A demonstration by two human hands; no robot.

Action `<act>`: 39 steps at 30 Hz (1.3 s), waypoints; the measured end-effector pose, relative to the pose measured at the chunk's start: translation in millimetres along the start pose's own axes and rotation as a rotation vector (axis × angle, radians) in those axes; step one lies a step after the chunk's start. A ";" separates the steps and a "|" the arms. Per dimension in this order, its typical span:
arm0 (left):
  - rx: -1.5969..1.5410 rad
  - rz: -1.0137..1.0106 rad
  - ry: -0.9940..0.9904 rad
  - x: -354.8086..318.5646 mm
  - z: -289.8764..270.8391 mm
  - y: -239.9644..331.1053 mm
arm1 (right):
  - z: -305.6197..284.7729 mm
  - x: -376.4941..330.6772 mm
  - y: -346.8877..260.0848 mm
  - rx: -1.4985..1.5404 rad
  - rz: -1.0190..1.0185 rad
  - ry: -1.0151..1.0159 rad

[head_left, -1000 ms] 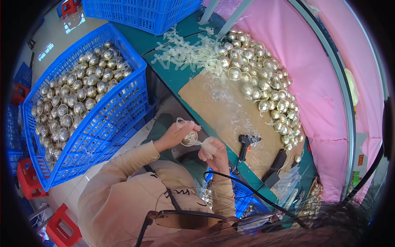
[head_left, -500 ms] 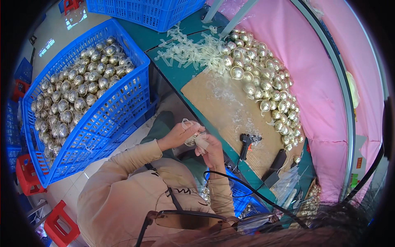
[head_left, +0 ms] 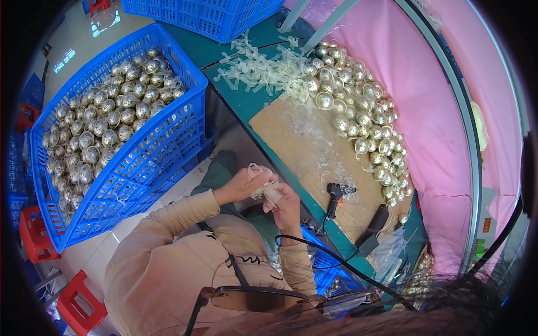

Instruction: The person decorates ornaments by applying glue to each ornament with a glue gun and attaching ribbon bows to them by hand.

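Note:
In front of my lap, my left hand [head_left: 242, 186] is closed around a shiny silver-gold ball [head_left: 258, 193], most of it covered by fingers. A thin translucent loop stands up above that hand. My right hand [head_left: 287, 206], close beside it, pinches a pale translucent strip [head_left: 273, 195] against the ball's side. Whether the strip is fastened to the ball cannot be made out. Similar metallic balls [head_left: 364, 115] lie heaped on the table to the right, and a tangle of pale strips [head_left: 260, 67] lies at its far end.
A large blue basket [head_left: 159, 131] full of metallic balls stands at the left. On the cardboard sheet [head_left: 302, 145] lie a black hot glue gun [head_left: 334, 197] and a dark corded tool [head_left: 376, 224]. Red stools [head_left: 81, 302] stand at lower left; pink cloth [head_left: 443, 151] borders the table.
My right hand has shifted slightly down and left, and the pale strip is turned a little against the ball. The left hand keeps its hold. The whole view has shifted slightly.

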State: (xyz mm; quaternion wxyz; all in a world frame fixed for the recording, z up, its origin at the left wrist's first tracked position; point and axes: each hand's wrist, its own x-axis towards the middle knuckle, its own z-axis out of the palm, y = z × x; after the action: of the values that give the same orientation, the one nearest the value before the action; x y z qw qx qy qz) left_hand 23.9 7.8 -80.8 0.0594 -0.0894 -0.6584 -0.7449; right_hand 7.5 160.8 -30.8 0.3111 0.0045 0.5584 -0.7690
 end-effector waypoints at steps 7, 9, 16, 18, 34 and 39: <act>-0.037 0.010 -0.087 -2.7 -6.9 5.5 | 1.8 -0.4 6.8 0.005 -0.039 0.059; -0.072 -0.009 -0.185 -3.5 -13.4 9.5 | 6.1 -1.0 4.2 -0.013 -0.039 0.103; 0.045 0.008 -0.405 -2.0 -32.2 18.7 | -6.0 1.7 6.9 -0.071 -0.006 0.089; 0.073 -0.018 -0.436 -1.4 -34.4 19.5 | -11.1 4.5 8.6 -0.062 0.038 0.085; -0.499 -0.237 -0.491 0.1 -41.8 12.9 | -26.4 8.0 23.2 0.098 0.189 0.128; -0.469 -0.231 -0.459 1.1 -38.5 3.2 | 2.0 -12.1 15.8 -0.249 -0.209 -0.190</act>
State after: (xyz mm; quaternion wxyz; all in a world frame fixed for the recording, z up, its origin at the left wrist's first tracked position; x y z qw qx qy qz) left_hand 21.4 -30.8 -82.0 -0.1970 -0.1908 -0.4713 -0.8382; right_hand 25.6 161.9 -39.3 0.2791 -0.1646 0.6150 -0.7189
